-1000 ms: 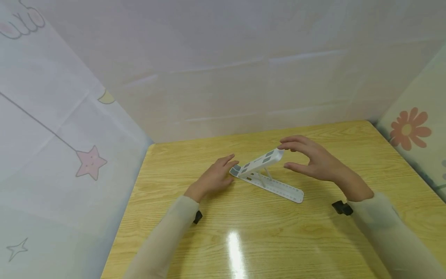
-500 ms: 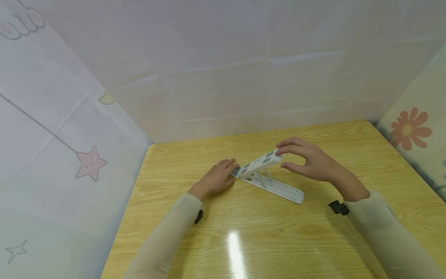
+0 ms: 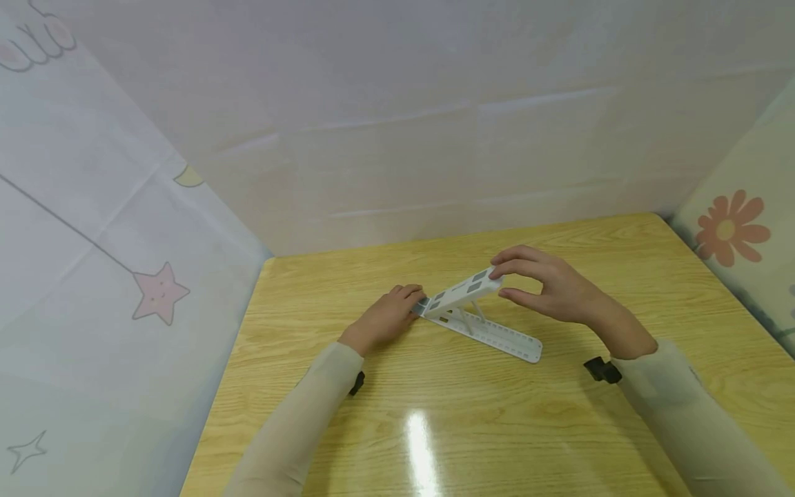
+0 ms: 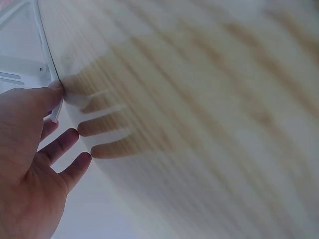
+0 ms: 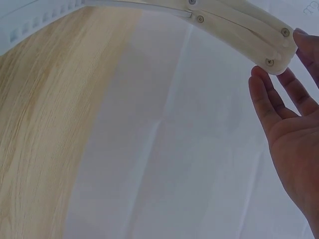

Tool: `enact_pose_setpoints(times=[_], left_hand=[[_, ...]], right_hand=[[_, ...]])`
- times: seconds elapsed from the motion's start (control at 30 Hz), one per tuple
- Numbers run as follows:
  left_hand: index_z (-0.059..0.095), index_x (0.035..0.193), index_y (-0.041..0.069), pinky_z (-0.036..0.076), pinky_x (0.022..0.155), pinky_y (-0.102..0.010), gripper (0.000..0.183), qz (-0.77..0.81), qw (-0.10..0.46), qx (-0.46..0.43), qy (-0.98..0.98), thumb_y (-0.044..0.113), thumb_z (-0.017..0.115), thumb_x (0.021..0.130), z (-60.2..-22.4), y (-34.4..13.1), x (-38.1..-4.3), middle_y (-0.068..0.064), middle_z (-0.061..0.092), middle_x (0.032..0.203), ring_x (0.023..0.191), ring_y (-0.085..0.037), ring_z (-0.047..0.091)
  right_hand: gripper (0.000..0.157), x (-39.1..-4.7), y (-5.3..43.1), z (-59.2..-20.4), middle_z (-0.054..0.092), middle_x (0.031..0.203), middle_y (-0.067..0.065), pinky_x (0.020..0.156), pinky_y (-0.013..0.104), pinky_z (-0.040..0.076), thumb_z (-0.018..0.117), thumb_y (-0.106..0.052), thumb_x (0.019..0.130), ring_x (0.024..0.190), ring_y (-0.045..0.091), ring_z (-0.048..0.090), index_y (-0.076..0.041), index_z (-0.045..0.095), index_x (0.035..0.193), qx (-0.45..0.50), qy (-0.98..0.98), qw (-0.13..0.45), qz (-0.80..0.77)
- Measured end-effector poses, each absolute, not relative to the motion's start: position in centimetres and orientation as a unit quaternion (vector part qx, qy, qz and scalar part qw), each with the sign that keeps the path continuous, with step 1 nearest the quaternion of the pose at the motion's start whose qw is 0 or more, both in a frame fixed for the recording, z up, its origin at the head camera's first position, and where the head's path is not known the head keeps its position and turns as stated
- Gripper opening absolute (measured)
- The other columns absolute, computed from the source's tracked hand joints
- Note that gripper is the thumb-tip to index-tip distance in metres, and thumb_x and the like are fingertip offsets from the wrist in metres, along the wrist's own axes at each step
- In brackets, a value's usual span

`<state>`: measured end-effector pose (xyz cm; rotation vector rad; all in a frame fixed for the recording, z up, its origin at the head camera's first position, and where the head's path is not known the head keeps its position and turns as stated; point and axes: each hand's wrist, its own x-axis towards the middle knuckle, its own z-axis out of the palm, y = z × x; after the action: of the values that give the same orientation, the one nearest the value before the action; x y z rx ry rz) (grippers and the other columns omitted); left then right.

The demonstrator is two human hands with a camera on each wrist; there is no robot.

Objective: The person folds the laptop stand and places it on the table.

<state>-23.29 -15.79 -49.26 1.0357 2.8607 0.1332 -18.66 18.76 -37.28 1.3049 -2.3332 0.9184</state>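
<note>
A white folding laptop stand (image 3: 497, 338) with grey pads rests on the table. Its upper bar (image 3: 462, 290) is tilted up on a thin strut above the slotted base bar. At the low hinged end, my left hand (image 3: 386, 316) pinches the tip; in the left wrist view the thumb (image 4: 52, 97) lies over the edge, other fingers spread below. My right hand (image 3: 562, 290) holds the raised end lightly between fingertips and thumb. The right wrist view shows that end's screwed underside (image 5: 249, 35), with fingers (image 5: 264, 94) reaching behind it and the thumb at its corner.
The wooden table (image 3: 373, 428) runs up to pale fabric walls (image 3: 397, 179) at the back and both sides. Black wrist-worn devices (image 3: 602, 370) sit under both sleeves, low over the table.
My left hand has moved slightly right and settled over the stand's hinged end. The right hand has shifted a little left, bringing its fingertips onto the raised end. The stand has barely moved.
</note>
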Motion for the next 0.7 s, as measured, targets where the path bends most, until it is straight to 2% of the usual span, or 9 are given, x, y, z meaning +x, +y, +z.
enact_pose_setpoints(times=[0.33, 0.57, 0.7], left_hand=[[0.048, 0.148, 0.015, 0.047, 0.109, -0.040, 0.044, 0.020, 0.051, 0.348, 0.936, 0.028, 0.053, 0.107, -48.9, -15.5, -23.8, -0.003, 0.042, 0.155, 0.139, -0.023, 0.043], [0.049, 0.148, 0.016, 0.045, 0.111, -0.039, 0.044, 0.020, 0.056, 0.353, 0.934, 0.028, 0.053, 0.107, -48.3, -15.3, -24.0, -0.002, 0.044, 0.153, 0.138, -0.022, 0.044], [0.051, 0.147, 0.015, 0.045, 0.110, -0.038, 0.043, 0.027, 0.063, 0.358, 0.931, 0.028, 0.055, 0.105, -48.3, -15.2, -24.0, -0.002, 0.047, 0.150, 0.135, -0.021, 0.046]], right_hand=[[0.038, -18.9, 18.5, -37.3, 0.064, 0.121, 0.007, 0.083, 0.026, 0.053, 0.083, 0.002, 0.080, 0.110, 0.023, 0.061, -0.012, 0.071, 0.112, 0.462, -0.810, 0.170, 0.319], [0.036, -19.0, 18.2, -37.3, 0.063, 0.119, 0.006, 0.078, 0.031, 0.055, 0.082, 0.004, 0.079, 0.105, 0.023, 0.061, -0.012, 0.070, 0.110, 0.462, -0.807, 0.175, 0.323], [0.035, -18.8, 18.2, -37.5, 0.063, 0.117, 0.006, 0.078, 0.028, 0.054, 0.082, 0.004, 0.079, 0.104, 0.022, 0.061, -0.012, 0.070, 0.108, 0.462, -0.805, 0.176, 0.327]])
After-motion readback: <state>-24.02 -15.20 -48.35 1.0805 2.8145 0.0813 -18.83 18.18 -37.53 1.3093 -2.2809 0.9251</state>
